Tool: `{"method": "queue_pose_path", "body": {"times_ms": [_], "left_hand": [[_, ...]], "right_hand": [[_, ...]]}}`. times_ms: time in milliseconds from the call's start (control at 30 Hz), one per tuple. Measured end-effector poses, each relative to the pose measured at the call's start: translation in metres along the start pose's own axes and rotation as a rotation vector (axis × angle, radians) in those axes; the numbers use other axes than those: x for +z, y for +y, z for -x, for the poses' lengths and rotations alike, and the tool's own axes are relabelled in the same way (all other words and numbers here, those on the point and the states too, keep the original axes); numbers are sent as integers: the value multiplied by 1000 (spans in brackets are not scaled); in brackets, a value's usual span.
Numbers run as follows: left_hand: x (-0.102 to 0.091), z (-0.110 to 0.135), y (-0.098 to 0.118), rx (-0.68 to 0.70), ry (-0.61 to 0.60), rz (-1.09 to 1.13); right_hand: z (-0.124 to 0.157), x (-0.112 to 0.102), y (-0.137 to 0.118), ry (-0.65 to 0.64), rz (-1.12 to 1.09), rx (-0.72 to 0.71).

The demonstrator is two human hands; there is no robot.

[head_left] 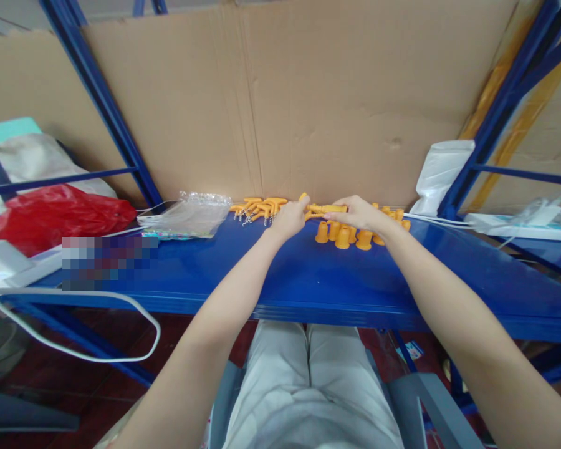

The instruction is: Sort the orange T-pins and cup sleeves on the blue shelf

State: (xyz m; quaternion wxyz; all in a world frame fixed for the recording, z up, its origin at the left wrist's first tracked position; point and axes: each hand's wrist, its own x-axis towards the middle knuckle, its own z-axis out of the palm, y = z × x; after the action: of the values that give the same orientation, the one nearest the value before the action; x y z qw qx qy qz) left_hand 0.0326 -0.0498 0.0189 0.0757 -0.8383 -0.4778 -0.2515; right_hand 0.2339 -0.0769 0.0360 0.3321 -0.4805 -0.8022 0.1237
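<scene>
Past the front edge of the blue bench, orange cups stand clustered toward the back edge, right of the middle. Close behind them, the left hand and right hand have their fingers pinching an orange piece, its details too small to tell, while orange handles with metal spirals lie along the back edge, left of the left hand

A blue metal workbench, cardboard backing and clustered orange parts suggest a workshop.
</scene>
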Motion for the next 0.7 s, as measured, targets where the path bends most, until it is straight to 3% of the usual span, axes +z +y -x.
{"method": "queue_pose_path", "body": {"times_ms": [133, 333, 533, 700], "left_hand": [[5, -1, -8, 3, -96, 37], [3, 2, -8, -58, -22, -20], [-5, 1, -6, -179, 137, -31], [-8, 1, -9, -216, 171, -45]], "right_hand": [[0, 8, -2, 66, 246, -96], [2, 13, -1, 112, 354, -159], [-5, 12, 9, 290, -72, -46], [-10, 9, 9, 212, -315, 44]]}}
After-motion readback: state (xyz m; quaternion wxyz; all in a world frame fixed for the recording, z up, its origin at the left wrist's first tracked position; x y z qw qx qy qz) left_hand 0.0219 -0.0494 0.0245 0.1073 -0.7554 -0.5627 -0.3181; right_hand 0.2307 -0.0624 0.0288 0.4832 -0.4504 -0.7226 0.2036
